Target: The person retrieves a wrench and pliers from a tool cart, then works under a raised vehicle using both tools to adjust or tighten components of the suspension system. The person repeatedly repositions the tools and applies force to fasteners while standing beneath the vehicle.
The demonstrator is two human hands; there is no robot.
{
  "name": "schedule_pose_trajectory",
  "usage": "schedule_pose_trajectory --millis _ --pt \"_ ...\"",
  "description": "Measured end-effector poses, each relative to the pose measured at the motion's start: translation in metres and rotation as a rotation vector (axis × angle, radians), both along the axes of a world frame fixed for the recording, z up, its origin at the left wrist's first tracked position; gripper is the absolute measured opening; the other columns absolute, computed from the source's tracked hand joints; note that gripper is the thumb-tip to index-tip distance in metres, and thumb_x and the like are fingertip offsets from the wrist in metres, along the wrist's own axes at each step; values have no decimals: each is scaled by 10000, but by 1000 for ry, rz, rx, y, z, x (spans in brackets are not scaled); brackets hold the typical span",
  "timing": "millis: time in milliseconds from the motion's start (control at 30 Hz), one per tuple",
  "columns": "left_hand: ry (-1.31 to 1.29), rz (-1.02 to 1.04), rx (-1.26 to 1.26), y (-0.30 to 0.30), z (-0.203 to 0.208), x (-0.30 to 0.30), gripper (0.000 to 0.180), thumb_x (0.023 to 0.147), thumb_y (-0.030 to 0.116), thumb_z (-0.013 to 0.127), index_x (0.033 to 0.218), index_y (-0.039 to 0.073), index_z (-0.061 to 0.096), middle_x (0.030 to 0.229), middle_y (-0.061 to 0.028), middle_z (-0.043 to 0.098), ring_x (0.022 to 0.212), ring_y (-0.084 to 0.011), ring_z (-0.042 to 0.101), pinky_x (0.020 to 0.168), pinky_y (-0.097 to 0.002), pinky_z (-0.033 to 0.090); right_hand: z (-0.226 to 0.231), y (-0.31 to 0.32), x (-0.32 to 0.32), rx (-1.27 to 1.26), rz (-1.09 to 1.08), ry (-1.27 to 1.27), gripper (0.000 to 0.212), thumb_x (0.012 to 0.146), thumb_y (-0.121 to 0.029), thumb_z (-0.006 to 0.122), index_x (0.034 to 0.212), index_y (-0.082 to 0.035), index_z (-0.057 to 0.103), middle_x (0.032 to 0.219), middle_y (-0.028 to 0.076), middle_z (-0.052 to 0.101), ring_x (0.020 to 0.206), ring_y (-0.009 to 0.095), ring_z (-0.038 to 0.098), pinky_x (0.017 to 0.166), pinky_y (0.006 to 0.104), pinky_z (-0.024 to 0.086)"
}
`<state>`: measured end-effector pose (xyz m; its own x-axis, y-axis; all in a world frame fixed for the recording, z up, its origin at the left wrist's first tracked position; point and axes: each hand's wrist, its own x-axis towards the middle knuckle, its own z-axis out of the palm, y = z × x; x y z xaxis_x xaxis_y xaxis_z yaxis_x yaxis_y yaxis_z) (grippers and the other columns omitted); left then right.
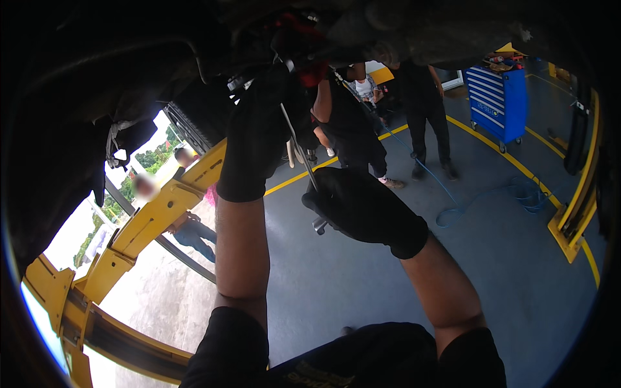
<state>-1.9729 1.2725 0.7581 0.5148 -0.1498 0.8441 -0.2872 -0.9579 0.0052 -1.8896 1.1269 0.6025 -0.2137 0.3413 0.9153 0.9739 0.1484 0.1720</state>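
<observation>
On my feed, the right hand (365, 210) is closed around a slim metal rod (299, 145), slanting up below the vehicle's underside (414, 42); the left hand (252, 139) is raised toward it, its grip too dark for me to tell. Beyond, a blue tool cabinet (514, 107) bears lettering near its front's lower edge

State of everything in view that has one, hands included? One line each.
Left hand: gloved, raised to the underside; fingers lost in shadow
Right hand: gloved, closed on the metal tool
Metal tool: held, tilted
Vehicle underside: overhead, raised
Blue tool cabinet: drawers look shut, items on top
Blue hose: on the floor, loosely looped
</observation>
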Motion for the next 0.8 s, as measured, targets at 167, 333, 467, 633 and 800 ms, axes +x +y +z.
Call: schedule_pose_trajectory --millis 167,333,467,633,800 --pt "58 -154 36 3 8 -1 461 858 14 752 1303 28 630 1275 -159 662 1180 -296 658 960 -312 552 13 42 28 158 48 43 204 934 -118 688 1089 11 662 985 189 690 819 272 710 676 376 579" --pt "8 24 340 36 10 5 523 881 -21 706 1385 31 578 1324 -167 625 1177 -326 641 1010 -355 533 34 73 47 154 86 249 142 913 -145 712 981 -25 680 763 111 662 658 261 673 594 364 529" --pt "-44 -3 381 22 10 9 550 903 -26 686 1428 14 525 1319 -175 621 1166 -297 656 985 -359 555 39 83 61 103 45 331 200 891 -161 745 1023 -27 677 850 122 683 750 257 692 628 370 546" --pt "-9 -130 124 7 -2 23 545 912 -15 691 1424 -9 505 1299 -176 633 1130 -259 685 944 -341 579 26 71 60 187 83 152 198 895 -171 734 1019 -21 697 835 122 695 757 260 698 629 371 543" --pt "-77 172 261 -15 -2 18 482 869 70 776 1313 2 602 1204 -158 688 1049 -264 714 872 -341 602 8 27 20 294 15 231 137 926 -144 691 989 -22 689 791 93 658 711 236 675 598 355 517"
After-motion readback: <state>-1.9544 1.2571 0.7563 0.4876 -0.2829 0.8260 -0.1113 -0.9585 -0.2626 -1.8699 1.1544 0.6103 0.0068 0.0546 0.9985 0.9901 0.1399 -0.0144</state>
